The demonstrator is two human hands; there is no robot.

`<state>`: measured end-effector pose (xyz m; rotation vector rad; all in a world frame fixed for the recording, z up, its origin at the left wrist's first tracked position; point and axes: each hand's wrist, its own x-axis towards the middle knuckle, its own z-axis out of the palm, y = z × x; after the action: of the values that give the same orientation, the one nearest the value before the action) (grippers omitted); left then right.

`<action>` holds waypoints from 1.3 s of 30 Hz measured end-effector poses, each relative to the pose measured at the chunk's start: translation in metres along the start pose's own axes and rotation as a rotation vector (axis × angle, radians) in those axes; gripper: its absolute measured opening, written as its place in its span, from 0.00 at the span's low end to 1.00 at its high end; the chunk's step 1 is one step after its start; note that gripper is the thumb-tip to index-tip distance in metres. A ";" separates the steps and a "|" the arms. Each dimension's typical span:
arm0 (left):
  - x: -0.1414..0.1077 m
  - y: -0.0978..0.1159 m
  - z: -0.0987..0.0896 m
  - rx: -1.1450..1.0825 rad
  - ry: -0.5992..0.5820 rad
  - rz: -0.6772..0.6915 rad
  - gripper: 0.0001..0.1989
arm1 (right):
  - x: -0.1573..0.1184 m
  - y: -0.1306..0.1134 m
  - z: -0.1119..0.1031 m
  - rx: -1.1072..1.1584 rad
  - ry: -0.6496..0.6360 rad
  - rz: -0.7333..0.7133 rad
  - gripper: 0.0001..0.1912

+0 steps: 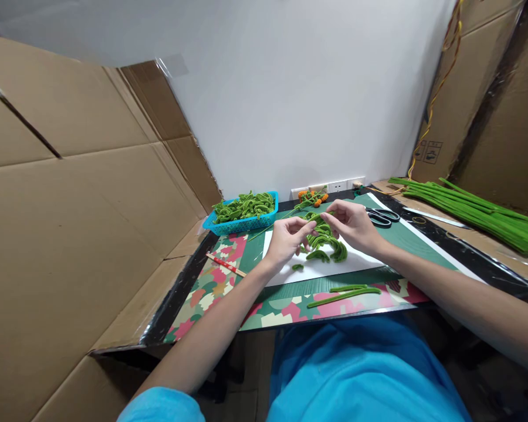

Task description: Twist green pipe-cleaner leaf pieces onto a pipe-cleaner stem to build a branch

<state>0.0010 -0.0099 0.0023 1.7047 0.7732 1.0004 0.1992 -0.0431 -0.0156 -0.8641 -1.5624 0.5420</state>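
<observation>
My left hand [289,239] and my right hand [351,225] are raised close together over a white sheet of paper [286,274]. Fingertips on both sides pinch a short fuzzy green pipe cleaner [315,217], partly hidden by the fingers. Below them, several bent pipe cleaner pieces [338,251] lie in a loose pile on the paper, some of it covered by my hands. One small piece [297,267] sits apart at the paper's left. Nearer to me, two straight pipe cleaner lengths [344,296] rest along the patterned front of the mat.
A blue basket [242,225] full of bent green pieces stands at the back left. Orange pipe cleaner flowers [317,198] lie behind my hands. Black-handled scissors [382,217] are right of them. A long green pipe cleaner bundle [475,214] lies far right. Cardboard [70,234] walls the left.
</observation>
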 end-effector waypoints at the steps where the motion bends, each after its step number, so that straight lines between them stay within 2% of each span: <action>1: -0.001 0.000 0.001 0.019 -0.011 0.003 0.23 | 0.001 0.000 0.001 0.043 0.016 0.015 0.21; 8: -0.008 0.002 0.013 0.054 -0.048 0.006 0.24 | 0.004 -0.001 0.009 0.341 0.114 0.186 0.27; 11: -0.010 0.003 0.016 0.047 -0.063 -0.009 0.24 | 0.004 0.000 0.010 0.363 0.061 0.223 0.26; 14: -0.011 0.002 0.017 0.031 -0.067 -0.049 0.24 | 0.003 0.001 0.009 0.257 -0.005 0.162 0.25; 19: -0.011 0.000 0.020 -0.061 -0.084 -0.132 0.25 | 0.001 0.000 0.004 -0.154 0.115 -0.155 0.17; 20: -0.011 0.000 0.020 -0.082 -0.088 -0.142 0.25 | 0.001 -0.001 0.004 -0.172 0.130 -0.170 0.16; 22: -0.010 0.000 0.020 -0.126 -0.087 -0.153 0.25 | 0.002 -0.003 0.004 -0.068 0.124 -0.111 0.15; 25: -0.010 0.003 0.019 -0.172 -0.081 -0.160 0.25 | 0.002 -0.003 0.007 0.173 0.035 0.025 0.18; 27: -0.010 0.003 0.017 -0.175 -0.088 -0.172 0.25 | 0.001 -0.001 0.008 0.210 0.010 0.045 0.18; 31: -0.008 0.001 0.016 -0.167 -0.111 -0.202 0.26 | -0.003 0.003 0.007 -0.052 0.096 -0.111 0.12; 34: -0.007 -0.002 0.014 -0.168 -0.122 -0.224 0.26 | -0.006 0.005 0.006 -0.250 0.092 -0.249 0.11; 39: -0.006 -0.002 0.013 -0.203 -0.134 -0.238 0.25 | -0.005 0.006 0.007 -0.180 0.094 -0.218 0.13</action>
<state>0.0095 -0.0201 -0.0036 1.4508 0.7408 0.7651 0.1942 -0.0426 -0.0246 -0.8281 -1.6118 0.2041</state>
